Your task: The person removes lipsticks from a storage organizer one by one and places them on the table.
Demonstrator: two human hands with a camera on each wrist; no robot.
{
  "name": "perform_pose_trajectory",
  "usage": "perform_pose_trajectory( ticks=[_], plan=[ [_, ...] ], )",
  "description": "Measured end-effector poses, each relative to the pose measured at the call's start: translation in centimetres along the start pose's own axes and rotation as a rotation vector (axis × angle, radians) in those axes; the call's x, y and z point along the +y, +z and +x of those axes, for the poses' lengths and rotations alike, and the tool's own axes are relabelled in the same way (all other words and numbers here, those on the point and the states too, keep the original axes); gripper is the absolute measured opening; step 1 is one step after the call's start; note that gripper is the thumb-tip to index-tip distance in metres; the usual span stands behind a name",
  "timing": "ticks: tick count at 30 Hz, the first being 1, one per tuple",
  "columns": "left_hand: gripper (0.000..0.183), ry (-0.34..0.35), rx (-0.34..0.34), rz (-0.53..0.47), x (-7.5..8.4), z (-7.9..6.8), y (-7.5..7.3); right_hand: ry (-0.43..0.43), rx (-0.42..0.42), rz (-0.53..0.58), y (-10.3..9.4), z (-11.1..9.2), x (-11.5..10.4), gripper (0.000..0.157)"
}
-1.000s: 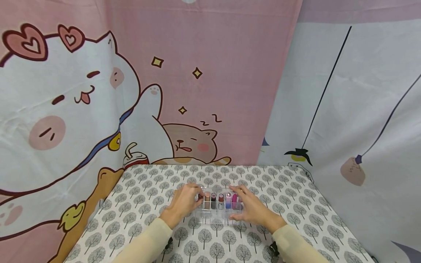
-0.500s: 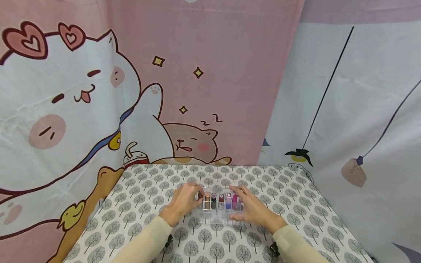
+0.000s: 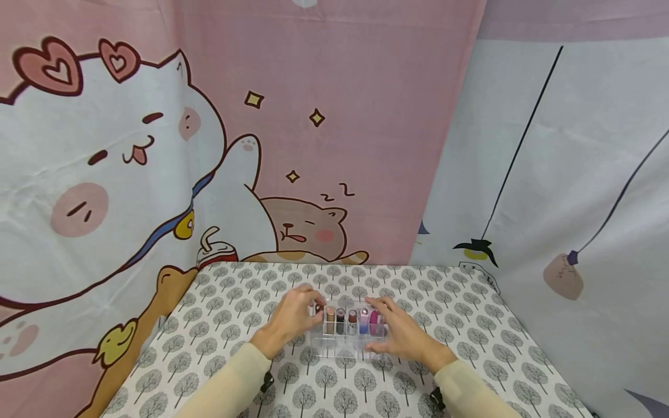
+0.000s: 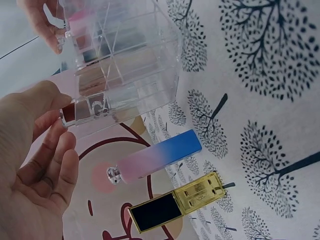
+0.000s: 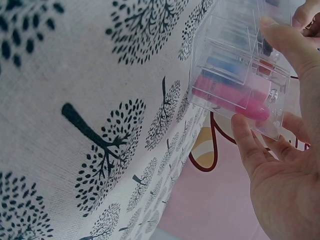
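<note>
A clear plastic lipstick organizer (image 3: 337, 348) stands on the table, holding a row of several lipsticks, one of them magenta (image 5: 227, 97). At its left end my left hand (image 3: 292, 316) pinches the top of a dark red-brown lipstick (image 4: 75, 114), which sits in the end compartment. My right hand (image 3: 405, 334) grips the organizer's right end, thumb on the near side and fingers toward the far side. In the left wrist view, a pink-to-blue lipstick (image 4: 160, 155) and a gold-and-black lipstick (image 4: 175, 204) stand outside the organizer, close to my left hand. That hand hides them in the head view.
A white cloth with grey tree prints (image 3: 230, 325) covers the table. Behind it hangs a pink curtain (image 3: 376, 145) with cartoon cats, and a pale curtain (image 3: 522, 174) hangs at the right.
My left hand has shifted very slightly at the lipstick's top, showing more of its dark cap. The right hand stays on the organizer. The head view has tilted a little.
</note>
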State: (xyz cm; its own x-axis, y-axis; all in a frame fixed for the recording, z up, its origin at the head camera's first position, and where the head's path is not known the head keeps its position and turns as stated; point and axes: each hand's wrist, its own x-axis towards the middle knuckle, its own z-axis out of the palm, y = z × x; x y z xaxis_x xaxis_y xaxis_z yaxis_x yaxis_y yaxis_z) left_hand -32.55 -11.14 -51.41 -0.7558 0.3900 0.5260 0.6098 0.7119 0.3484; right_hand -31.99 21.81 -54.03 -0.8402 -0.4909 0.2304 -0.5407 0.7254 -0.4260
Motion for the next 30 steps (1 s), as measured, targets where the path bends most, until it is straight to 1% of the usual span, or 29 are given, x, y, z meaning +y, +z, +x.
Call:
perform_pose_trajectory(
  ticks=[2, 5, 10, 17, 20, 26, 30],
  plan=[
    [0.021, -0.014, -0.004, -0.030, 0.1, 0.1, -0.2, 0.001, -0.001, -0.001, 0.0, 0.0, 0.0, 0.121],
    [0.021, -0.010, 0.006, -0.072, 0.2, 0.2, -0.5, 0.003, 0.002, -0.005, 0.0, 0.0, 0.1, 0.122],
    [0.021, 0.039, 0.050, -0.096, 0.1, 0.3, -0.6, 0.007, 0.003, 0.011, 0.0, 0.0, 0.1, 0.121],
    [0.022, 0.069, 0.102, -0.126, -0.1, 0.2, -0.8, -0.004, 0.008, 0.009, 0.2, -0.1, 0.1, 0.120],
    [0.022, 0.116, 0.154, -0.134, -0.1, 0.3, -1.0, -0.005, 0.009, 0.012, 0.2, -0.1, 0.1, 0.120],
    [0.025, 0.257, 0.305, -0.111, -0.6, 0.6, -1.5, -0.003, 0.007, 0.019, 0.1, -0.1, 0.1, 0.121],
    [0.027, 0.298, 0.375, -0.076, -1.0, 0.8, -1.9, -0.004, 0.006, 0.022, 0.2, -0.1, 0.2, 0.121]
  ],
)
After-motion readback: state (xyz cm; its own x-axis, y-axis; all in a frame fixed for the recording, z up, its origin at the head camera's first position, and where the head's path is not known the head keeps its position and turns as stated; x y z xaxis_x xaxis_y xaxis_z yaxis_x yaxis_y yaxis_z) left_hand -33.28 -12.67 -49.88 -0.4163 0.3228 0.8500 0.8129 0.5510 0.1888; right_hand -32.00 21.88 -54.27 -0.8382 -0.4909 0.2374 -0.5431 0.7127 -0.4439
